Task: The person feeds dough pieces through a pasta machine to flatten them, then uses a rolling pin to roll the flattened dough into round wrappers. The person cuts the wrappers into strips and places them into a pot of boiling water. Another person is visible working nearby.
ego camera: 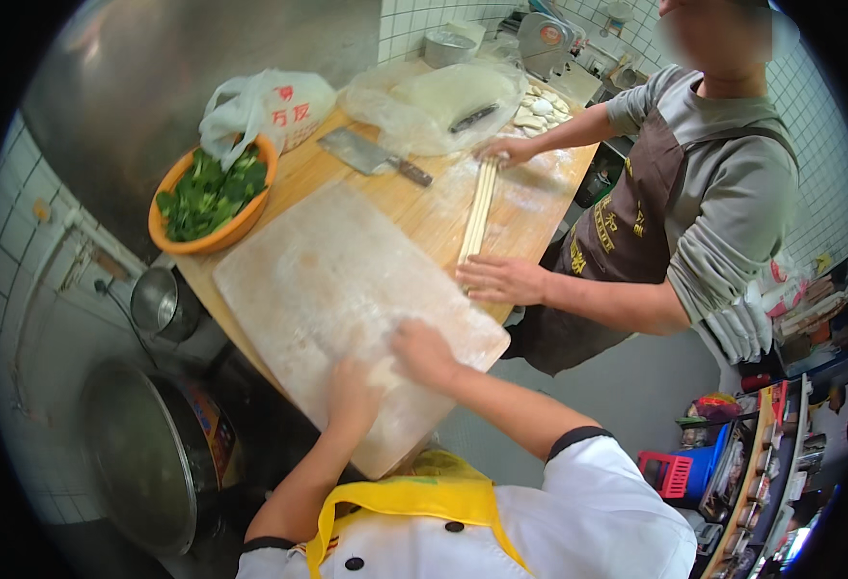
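My left hand (352, 391) and my right hand (422, 349) are low over a white cutting board (308, 253) dusted with flour. Both are blurred, with the fingers pointing away from me. A pale patch, perhaps dough (386, 374), shows between them; whatever lies beneath the palms is hidden. Across the board's right side, a co-worker's two hands (505, 281) rest at the ends of several long dough strips (477, 210) laid side by side on the wooden table (424, 210).
A cleaver (373, 155) lies beyond the board. Left of it stand an orange bowl of leafy greens (214, 195) and a tied plastic bag (272, 108). Plastic-covered dough (446, 94) and small dough pieces (542, 108) sit farther back. A large pot (142, 456) is at lower left.
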Tool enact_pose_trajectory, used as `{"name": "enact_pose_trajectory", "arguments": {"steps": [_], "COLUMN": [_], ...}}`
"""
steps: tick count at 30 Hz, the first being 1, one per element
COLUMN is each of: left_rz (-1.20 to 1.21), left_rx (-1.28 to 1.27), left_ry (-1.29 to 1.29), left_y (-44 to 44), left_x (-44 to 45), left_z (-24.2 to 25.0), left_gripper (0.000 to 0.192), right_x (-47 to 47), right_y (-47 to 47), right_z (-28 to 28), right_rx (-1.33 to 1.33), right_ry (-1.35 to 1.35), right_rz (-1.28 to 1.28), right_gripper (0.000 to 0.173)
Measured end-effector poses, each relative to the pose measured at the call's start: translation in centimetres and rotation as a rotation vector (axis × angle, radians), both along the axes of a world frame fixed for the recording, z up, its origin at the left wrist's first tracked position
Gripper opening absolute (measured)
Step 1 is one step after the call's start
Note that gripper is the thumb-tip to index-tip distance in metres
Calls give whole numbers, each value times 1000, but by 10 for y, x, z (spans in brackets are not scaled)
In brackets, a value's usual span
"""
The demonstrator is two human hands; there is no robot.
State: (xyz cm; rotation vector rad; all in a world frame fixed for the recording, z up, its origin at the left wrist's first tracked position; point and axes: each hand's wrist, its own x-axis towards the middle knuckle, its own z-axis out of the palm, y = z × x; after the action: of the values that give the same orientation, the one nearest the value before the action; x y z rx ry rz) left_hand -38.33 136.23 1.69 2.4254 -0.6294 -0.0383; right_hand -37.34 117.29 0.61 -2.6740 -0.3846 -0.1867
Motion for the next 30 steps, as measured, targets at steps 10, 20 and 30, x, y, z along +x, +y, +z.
{"name": "enact_pose_trajectory", "arguments": {"steps": [10,20,30], "left_rz": [91,759,970], "left_rx": [317,-1183,-1569], "left_ry": [233,693,489], "left_y": [-3,34,-5], "left_x": [2,-19,10], "left_z": [11,-34,16], "left_gripper": [38,22,20], "right_x": [5,-15,-36], "right_y": [-4,14,48], "right_z": [11,4,36], "right_rx": [5,572,701], "right_ry": [273,458,365], "right_rz": [239,149,207], "right_gripper": [22,29,30]}}
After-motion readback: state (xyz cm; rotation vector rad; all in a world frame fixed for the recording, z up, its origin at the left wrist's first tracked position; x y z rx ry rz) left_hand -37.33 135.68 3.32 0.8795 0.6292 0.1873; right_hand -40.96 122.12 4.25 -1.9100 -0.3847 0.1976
